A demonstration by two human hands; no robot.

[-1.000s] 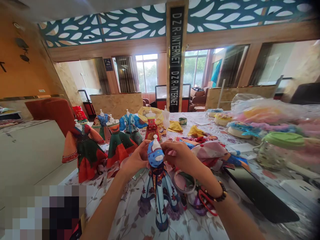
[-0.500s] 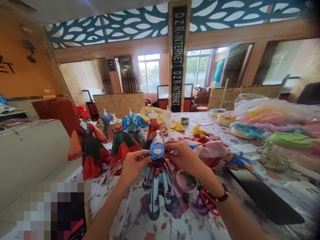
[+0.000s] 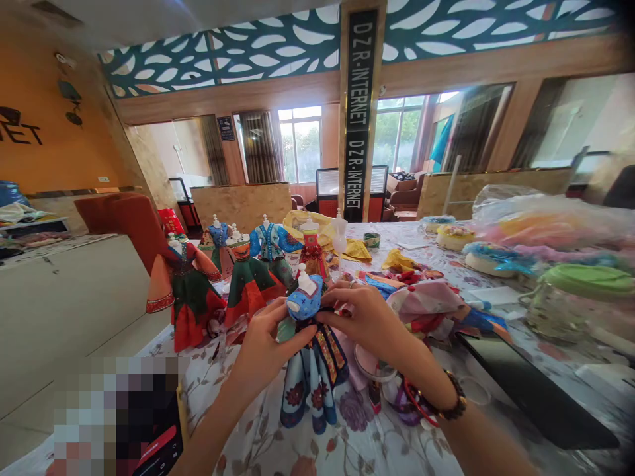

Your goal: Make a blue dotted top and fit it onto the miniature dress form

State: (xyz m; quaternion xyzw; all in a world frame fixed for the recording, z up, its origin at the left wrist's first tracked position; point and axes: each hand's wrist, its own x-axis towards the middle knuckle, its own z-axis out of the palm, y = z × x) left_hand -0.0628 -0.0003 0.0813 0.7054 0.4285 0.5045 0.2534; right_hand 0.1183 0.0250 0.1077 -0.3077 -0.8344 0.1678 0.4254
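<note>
A small mannequin in a blue top (image 3: 305, 303) and a long pale-blue patterned skirt (image 3: 310, 380) stands at the middle of the floral cloth, turned a little to the left. My left hand (image 3: 268, 334) grips its waist from the left, thumb across the front and fingers at the side. On the other side, my right hand (image 3: 354, 307) pinches the dark waistband at the top of the skirt. Exactly what lies between the right fingertips is too small to make out.
Dressed mannequins, one in a red and green dress (image 3: 191, 291), stand behind on the left. Piled fabrics (image 3: 421, 301), a black tablet (image 3: 536, 390), a green-lidded jar (image 3: 580, 301) and plastic-wrapped items (image 3: 536, 218) lie right. Ribbon rolls (image 3: 374, 363) sit beside the skirt.
The mannequin has turned and tilted to the left. My left thumb has moved across its waist. The whole view has shifted slightly.
</note>
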